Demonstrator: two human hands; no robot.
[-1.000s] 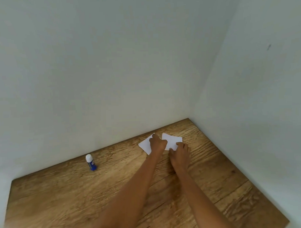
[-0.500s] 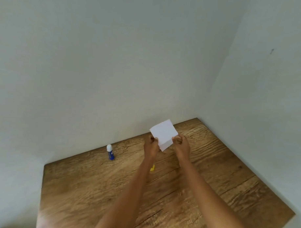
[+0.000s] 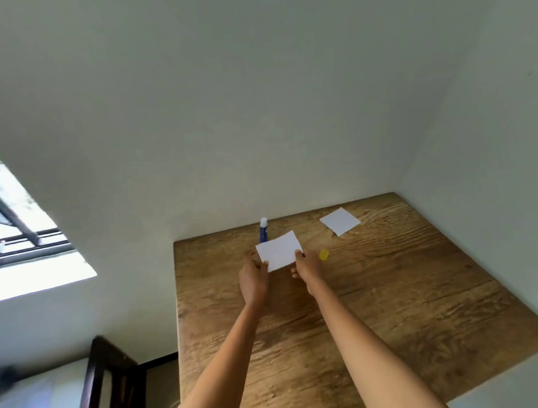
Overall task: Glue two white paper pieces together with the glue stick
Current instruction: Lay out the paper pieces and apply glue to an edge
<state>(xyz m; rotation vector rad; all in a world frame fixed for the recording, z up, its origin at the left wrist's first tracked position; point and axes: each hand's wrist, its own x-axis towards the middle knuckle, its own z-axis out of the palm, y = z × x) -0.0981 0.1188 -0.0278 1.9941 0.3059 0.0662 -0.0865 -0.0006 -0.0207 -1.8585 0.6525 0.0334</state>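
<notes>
**Hands hold one white paper above a wooden desk**

The left hand (image 3: 253, 277) and the right hand (image 3: 306, 267) reach forward side by side, bare forearms stretching in from the bottom of the view. Each pinches an opposite short edge of a white paper piece (image 3: 278, 250), holding it raised above the wooden desk (image 3: 402, 306). Just right of the right hand, a small yellow cap (image 3: 323, 254) lies on the desk. Behind the held paper, partly hidden by it, a blue glue stick (image 3: 263, 229) with a white top stands upright near the wall. Farther back and to the right, well apart from the hands, a second white paper piece (image 3: 340, 221) lies flat near the desk's far corner. A window (image 3: 15, 225) shows at far left.
</notes>
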